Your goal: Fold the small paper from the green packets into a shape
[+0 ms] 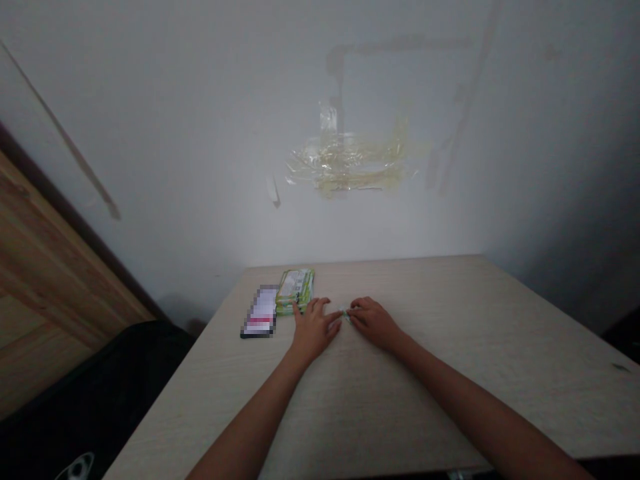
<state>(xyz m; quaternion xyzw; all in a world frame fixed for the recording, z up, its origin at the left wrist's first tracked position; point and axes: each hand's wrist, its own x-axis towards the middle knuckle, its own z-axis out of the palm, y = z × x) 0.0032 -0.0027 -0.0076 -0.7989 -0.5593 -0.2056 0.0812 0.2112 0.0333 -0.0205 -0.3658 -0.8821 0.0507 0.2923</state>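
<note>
We reached both bare forearms in over the near edge of the table [345, 407], the left forearm [265, 407] from toward its near left corner and the right forearm [470, 400] from toward its near right corner. Our left hand [315, 328] lay palm down, fingers spread, the index finger stretched toward the right. Our right hand [374, 323] bent its fingers inward, tips pointing at the left edge. Our fingertips nearly met, short of the back edge, wrists well apart.
</note>
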